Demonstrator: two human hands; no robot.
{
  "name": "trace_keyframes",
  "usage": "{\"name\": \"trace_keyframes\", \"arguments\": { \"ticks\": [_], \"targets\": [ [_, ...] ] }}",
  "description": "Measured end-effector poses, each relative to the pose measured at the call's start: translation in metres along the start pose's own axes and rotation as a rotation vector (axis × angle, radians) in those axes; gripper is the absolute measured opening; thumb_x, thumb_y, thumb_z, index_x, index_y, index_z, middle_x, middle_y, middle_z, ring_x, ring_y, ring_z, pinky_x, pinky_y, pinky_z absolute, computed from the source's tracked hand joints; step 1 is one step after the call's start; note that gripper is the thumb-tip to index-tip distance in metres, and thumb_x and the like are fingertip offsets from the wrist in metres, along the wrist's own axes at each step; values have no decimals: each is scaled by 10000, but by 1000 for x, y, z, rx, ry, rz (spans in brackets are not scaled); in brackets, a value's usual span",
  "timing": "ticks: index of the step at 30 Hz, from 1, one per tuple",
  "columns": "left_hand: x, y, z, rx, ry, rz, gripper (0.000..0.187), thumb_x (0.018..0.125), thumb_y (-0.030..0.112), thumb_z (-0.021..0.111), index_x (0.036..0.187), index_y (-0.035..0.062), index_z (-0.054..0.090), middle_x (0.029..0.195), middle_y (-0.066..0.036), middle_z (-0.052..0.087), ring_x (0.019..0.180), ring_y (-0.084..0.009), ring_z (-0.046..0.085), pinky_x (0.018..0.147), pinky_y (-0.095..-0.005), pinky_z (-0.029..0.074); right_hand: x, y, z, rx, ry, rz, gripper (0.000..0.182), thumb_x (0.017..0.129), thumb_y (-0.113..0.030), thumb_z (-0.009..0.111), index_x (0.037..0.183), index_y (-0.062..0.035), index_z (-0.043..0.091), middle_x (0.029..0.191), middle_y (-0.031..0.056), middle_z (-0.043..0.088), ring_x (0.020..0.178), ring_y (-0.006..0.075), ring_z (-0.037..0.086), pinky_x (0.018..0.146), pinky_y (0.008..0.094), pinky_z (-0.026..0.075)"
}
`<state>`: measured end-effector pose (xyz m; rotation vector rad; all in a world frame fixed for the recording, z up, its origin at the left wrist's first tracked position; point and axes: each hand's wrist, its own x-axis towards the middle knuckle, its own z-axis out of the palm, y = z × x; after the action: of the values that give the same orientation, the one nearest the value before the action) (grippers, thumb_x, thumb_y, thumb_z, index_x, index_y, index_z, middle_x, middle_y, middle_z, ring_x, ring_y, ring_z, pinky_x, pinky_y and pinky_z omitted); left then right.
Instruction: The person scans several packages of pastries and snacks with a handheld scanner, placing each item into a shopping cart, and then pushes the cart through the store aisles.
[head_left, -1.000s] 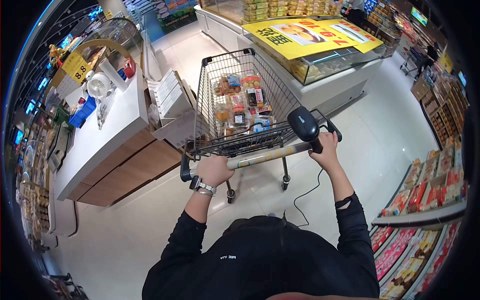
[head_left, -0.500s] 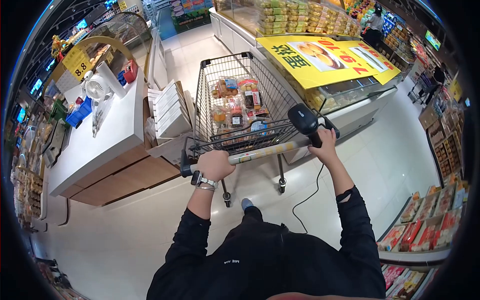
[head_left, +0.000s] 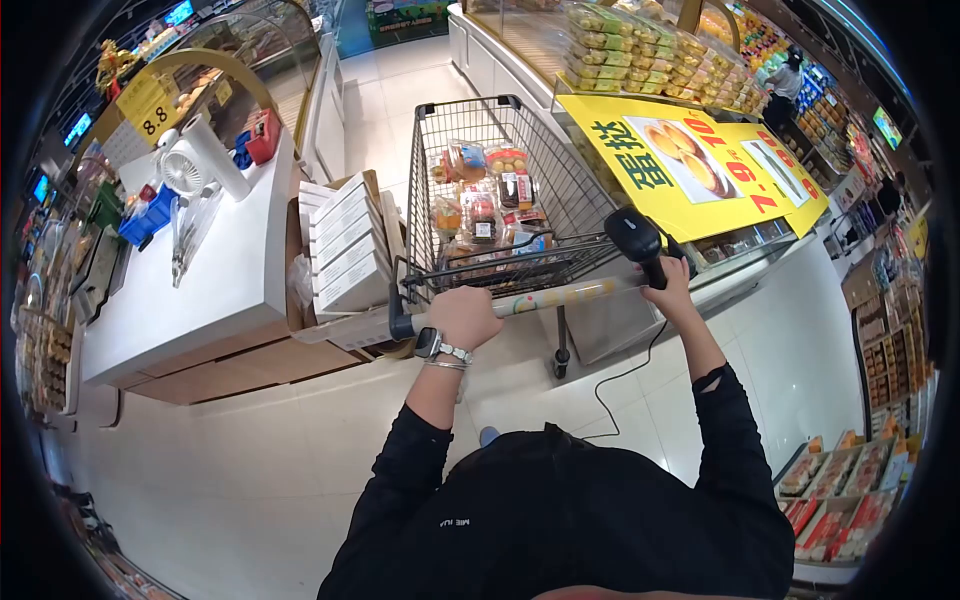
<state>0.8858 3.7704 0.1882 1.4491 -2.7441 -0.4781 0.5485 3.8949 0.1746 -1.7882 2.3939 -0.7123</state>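
My left hand [head_left: 465, 318], with a watch and bracelets on the wrist, is closed around the left part of the shopping cart's handle [head_left: 560, 297]. At the handle's right end my right hand [head_left: 672, 290] is wrapped around the grip of a black barcode scanner [head_left: 634, 236]. The scanner's head points up, and its cord [head_left: 628, 376] hangs below the hand to the floor. Whether those fingers also grip the handle is partly hidden. Inside the wire cart [head_left: 430, 190] lie several clear packs of baked goods [head_left: 483, 212].
To the left stands a white counter [head_left: 235, 270] with a small fan [head_left: 183, 172] and a blue basket [head_left: 150, 218]. White boxes [head_left: 345, 250] sit between it and the cart. A display case with a yellow price sign [head_left: 690, 165] borders the right. Packaged goods [head_left: 840, 480] fill shelves at lower right.
The cart, both hands and the scanner have shifted slightly right in view, and the cart is nearer the boxes and display case. Both hands keep their hold.
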Motion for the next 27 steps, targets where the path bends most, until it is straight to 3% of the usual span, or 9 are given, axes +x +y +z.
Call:
{"name": "trace_keyframes", "arguments": {
  "ticks": [12,17,27],
  "targets": [
    [129,-25,-19,109,23,-104,262,628,369,628,745,142,687,684,-94,644,664,-266,641,605,-366,512,139,14,30,59,-16,-99,469,552,-306,653,971,-105,594,979,57,528,1064,266,424,1064,485,117],
    [177,-21,-28,132,11,-155,254,634,371,624,739,147,682,682,-96,644,663,-270,643,586,-375,512,194,37,44,85,41,-156,496,531,-292,673,989,-115,597,978,70,523,1069,268,427,1068,487,125],
    [264,-14,-44,242,37,-228,283,622,404,651,763,162,684,661,-87,640,631,-260,636,562,-375,506,292,62,47,109,-82,-254,459,557,-271,683,988,-155,576,983,25,519,1106,248,418,1040,534,128]
  ]
}}
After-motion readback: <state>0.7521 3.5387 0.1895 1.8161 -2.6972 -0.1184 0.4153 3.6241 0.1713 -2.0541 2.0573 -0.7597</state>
